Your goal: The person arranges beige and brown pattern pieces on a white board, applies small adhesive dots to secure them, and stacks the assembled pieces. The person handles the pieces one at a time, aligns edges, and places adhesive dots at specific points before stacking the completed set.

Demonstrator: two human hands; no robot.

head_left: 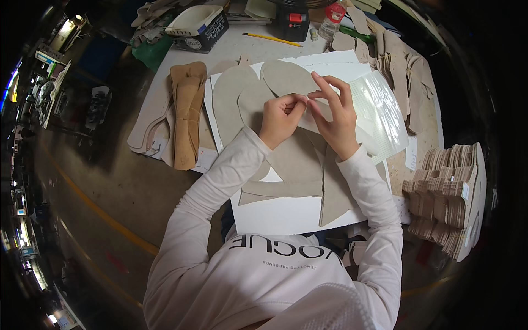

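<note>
My left hand (282,117) is closed, thumb and forefinger pinched together. Against its fingertips come the thumb and forefinger of my right hand (334,116), also pinched, while its other fingers stay raised and apart. Whatever lies between the fingertips is too small to make out; a pale bit shows there. Beneath both hands lie flat grey cut pieces (294,151), curved and pointed, overlapping on a white board (275,215). A clear, shiny gridded sheet (379,107) lies beside my right hand, partly hidden by it.
Left of the board lies a banded brown bundle of cut pieces (187,115). A black box (206,36), yellow pencil (272,39), black-and-red battery-like block (293,25) and plastic bottle (332,22) stand or lie at the back. Stacked beige pieces (443,195) sit at the right.
</note>
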